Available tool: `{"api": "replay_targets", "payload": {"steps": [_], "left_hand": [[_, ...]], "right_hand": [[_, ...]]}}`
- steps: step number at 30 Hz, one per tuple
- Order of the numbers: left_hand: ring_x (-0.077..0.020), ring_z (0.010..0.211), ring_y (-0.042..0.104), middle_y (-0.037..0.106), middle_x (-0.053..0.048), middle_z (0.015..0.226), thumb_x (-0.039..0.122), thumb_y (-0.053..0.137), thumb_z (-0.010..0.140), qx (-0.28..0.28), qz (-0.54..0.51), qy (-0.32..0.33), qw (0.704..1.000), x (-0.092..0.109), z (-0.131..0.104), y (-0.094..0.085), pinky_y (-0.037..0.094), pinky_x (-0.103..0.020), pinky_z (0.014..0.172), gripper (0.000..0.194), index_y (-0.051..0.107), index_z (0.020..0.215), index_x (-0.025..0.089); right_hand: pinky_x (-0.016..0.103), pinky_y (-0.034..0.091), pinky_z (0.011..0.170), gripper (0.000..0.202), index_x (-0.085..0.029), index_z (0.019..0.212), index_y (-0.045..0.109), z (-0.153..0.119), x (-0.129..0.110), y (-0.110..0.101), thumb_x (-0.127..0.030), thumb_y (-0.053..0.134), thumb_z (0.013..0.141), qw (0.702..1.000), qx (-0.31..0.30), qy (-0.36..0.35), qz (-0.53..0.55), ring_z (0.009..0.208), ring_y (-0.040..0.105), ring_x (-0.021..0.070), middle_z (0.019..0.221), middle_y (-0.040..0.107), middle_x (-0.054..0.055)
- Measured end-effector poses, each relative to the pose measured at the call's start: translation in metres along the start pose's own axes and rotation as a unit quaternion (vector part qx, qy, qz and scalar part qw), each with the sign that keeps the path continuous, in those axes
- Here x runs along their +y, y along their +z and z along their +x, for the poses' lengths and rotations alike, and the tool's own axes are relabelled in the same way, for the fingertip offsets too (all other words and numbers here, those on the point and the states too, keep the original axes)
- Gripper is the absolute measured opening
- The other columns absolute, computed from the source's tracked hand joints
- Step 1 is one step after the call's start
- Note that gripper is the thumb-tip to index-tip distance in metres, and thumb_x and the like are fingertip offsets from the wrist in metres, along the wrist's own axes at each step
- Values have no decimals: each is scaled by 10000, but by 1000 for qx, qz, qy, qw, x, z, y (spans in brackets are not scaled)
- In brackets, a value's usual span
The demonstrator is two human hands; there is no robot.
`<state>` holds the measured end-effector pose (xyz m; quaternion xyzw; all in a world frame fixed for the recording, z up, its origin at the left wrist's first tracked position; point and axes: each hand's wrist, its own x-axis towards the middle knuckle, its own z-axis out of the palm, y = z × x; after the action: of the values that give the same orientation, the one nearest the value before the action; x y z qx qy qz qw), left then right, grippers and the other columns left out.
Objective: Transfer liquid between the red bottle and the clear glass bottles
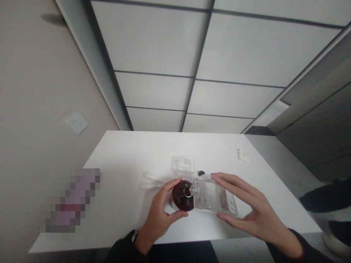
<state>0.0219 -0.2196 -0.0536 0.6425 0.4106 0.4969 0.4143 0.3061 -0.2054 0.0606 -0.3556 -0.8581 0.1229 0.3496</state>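
Note:
My left hand (161, 212) is wrapped round a dark red-brown bottle (181, 199) with an open mouth, near the front of the white table (117, 204). In my right hand (249, 208) is a clear, square-sided glass bottle (214, 199), tipped on its side. Its threaded neck points left, right at the mouth of the dark bottle; whether the two rims touch I cannot tell. Behind them lies a small black cap (201, 173). A clear boxy container (183, 166) with a round opening stands just beyond.
Clear, thin plastic pieces (150, 179) lie left of the bottles. A crumpled white scrap (242, 155) is at the right. A blurred-out pinkish item (74, 201) sits on the left side. A wall socket (77, 123) and white panels (153, 91) border the table.

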Motion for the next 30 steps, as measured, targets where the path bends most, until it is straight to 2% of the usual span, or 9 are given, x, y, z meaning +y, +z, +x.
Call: {"api": "replay_targets", "payload": {"steps": [6, 20, 26, 30], "left_hand": [[-396, 1374, 674, 712, -166, 1488, 629, 895, 825, -4, -4, -10, 1000, 2, 1, -1, 524, -561, 1177, 785, 649, 1476, 267], [-377, 1373, 677, 709, -133, 1503, 591, 911, 826, 1, -11, -4, 1000, 1, 0, 0, 515, -568, 1188, 772, 633, 1493, 321], [-402, 1354, 690, 718, -175, 1477, 596, 936, 793, 4, -9, -19, 1000, 3, 1, 0, 521, -590, 1186, 796, 664, 1462, 260], [-401, 1350, 692, 722, -173, 1472, 602, 931, 795, 3, -9, -23, 1000, 4, 1, -1, 518, -598, 1188, 795, 663, 1462, 262]], "right_hand": [[363, 661, 1006, 658, -294, 1579, 596, 3, -1, -4, -308, 821, 961, 1000, -8, 5, 7, 1224, 768, 291, 1393, 745, 137], [346, 646, 1031, 655, -309, 1595, 573, 4, -2, -9, -315, 798, 980, 1000, -22, -1, -8, 1249, 755, 274, 1420, 734, 121], [351, 658, 1009, 673, -319, 1597, 573, 8, -4, -12, -314, 812, 968, 1000, -30, 1, -6, 1223, 767, 282, 1408, 742, 117], [345, 654, 1016, 695, -328, 1601, 567, 9, -4, -12, -300, 823, 956, 999, -38, 1, -5, 1223, 768, 279, 1408, 743, 112]]}}
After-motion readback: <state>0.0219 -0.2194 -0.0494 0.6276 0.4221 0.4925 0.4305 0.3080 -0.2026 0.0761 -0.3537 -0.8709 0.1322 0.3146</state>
